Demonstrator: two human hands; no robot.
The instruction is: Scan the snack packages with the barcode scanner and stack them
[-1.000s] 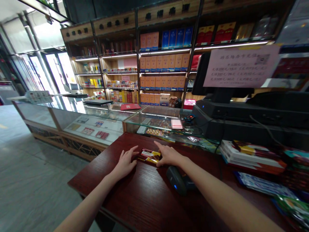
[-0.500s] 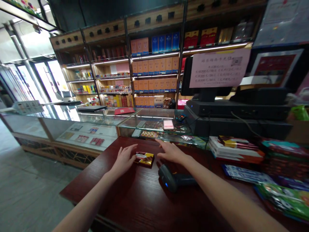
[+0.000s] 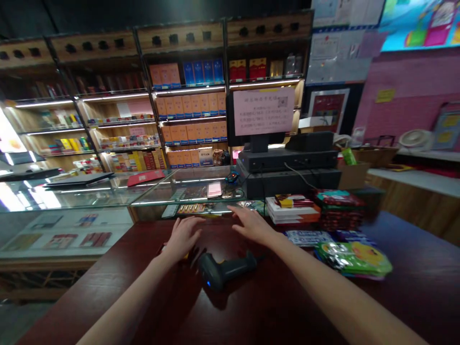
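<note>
My left hand (image 3: 184, 235) is open, fingers apart and thumb spread, over the left part of the dark red wooden counter (image 3: 172, 306). It mostly hides a yellow and dark red chocolate bar pack (image 3: 186, 256); only small bits of the wrapper show around the hand. Whether hand and pack touch, I cannot tell. My right hand (image 3: 252, 226) also hangs open above the counter, fingers stretched toward the left, holding nothing. Between my forearms a black handheld barcode scanner (image 3: 212, 273) lies on the wood, its blue light on and its handle toward the right.
Right of my right hand lie blue-white packets (image 3: 309, 237), a green snack bag (image 3: 354, 258), a stack of white and orange boxes (image 3: 289, 213) and dark red packs (image 3: 339, 215). Behind stand a glass display case (image 3: 194, 182) and a monitor with a pink paper sign (image 3: 264, 112).
My view has turned right, so the counter and shelves slide left. Both hands have shifted right relative to the counter. The chocolate pack, in plain sight before, is now mostly behind my left hand.
</note>
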